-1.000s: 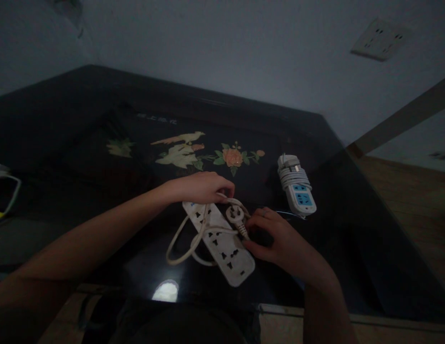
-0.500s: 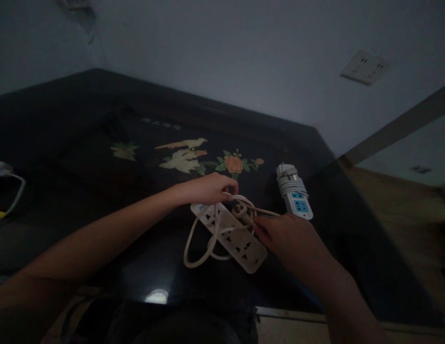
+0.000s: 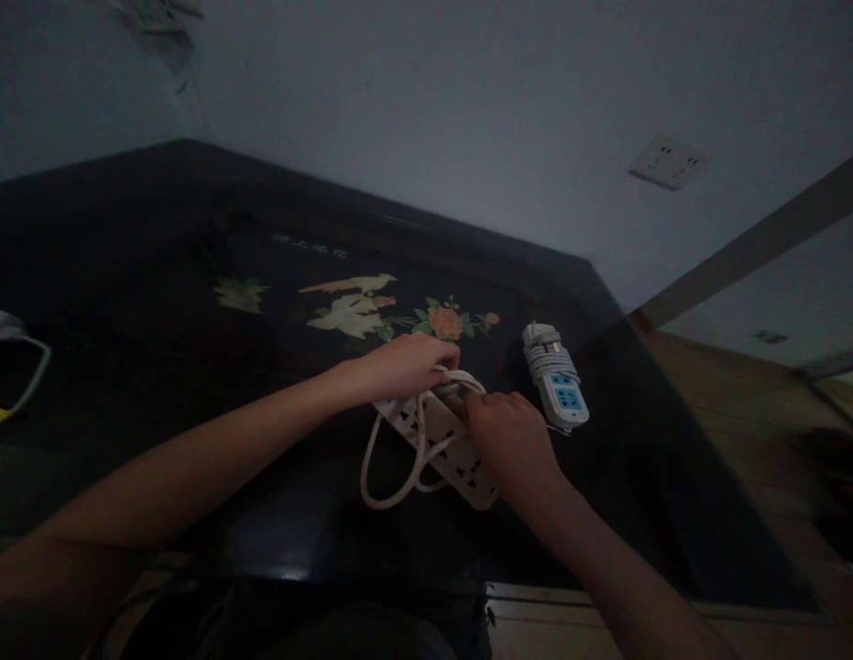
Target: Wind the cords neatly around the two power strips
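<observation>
A white power strip [image 3: 459,466] lies slantwise on the dark glossy table, its upper end partly under my left hand. Its white cord [image 3: 379,504] hangs in loose loops over the sockets and past the strip's left side. My left hand [image 3: 421,361] pinches the cord loops at the strip's upper end. My right hand [image 3: 509,431] is closed over the cord at the strip's right side, close to my left fingertips. The plug is mostly hidden behind the right hand's fingers.
Right of my hands lies a second power strip [image 3: 565,401] with blue sockets and a grey cord wound round it. The dark table [image 3: 275,513] bears a bird-and-flower picture. A wall socket plate [image 3: 669,163] is at the upper right. A white cable [image 3: 42,362] shows at the left edge.
My right hand has moved left and up toward my left hand, and now covers most of the plug. My left hand keeps its pinch almost in place.
</observation>
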The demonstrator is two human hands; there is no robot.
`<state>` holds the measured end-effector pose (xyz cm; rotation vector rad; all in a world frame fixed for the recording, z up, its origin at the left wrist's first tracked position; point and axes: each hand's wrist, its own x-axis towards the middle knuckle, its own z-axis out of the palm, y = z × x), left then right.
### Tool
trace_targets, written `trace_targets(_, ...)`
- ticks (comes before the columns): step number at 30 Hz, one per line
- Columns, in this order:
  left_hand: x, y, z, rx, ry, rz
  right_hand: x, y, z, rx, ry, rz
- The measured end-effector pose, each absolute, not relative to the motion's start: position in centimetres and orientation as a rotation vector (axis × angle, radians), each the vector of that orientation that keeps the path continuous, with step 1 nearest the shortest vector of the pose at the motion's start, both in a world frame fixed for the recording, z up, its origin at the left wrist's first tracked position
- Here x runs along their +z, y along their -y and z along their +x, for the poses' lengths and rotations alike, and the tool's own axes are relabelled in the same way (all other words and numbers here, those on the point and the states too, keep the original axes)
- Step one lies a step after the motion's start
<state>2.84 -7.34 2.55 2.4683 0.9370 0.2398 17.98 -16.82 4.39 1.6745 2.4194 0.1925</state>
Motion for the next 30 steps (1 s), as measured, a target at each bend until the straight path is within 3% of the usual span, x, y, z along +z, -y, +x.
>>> trace_targets(9,1.0,6.3,2.8,0.216,-0.967,2.3,3.3,15.4,18.7,-0.122,-2.578,1.768)
trace_targets(13,-0.1,5.0,2.7,0.186,-0.991,2.171,3.0,15.2,21.0,-0.509,-2.908,1.898)
trace_targets(17,-1.1,3.8,2.4,0.201,-0.971,1.926,1.9,15.1,24.6,-0.815,-2.912,2.321)
trace_targets(20,-1.9,3.3,2.2,0.201,-0.971,1.744,0.7,15.8,26.8,-1.419,-2.681,2.338)
trace_targets(24,-2.6,2.9,1.9,0.159,-0.891,1.655,-0.4,17.3,26.9,-2.145,-2.272,1.99)
trace_targets(27,-2.7,2.6,1.6,0.096,-0.782,1.573,-0.8,17.8,25.2,-2.316,-2.258,1.83)
trace_targets(30,-2.8,2.5,1.4,0.036,-0.713,1.521,-1.3,17.9,23.6,-2.269,-2.272,2.014)
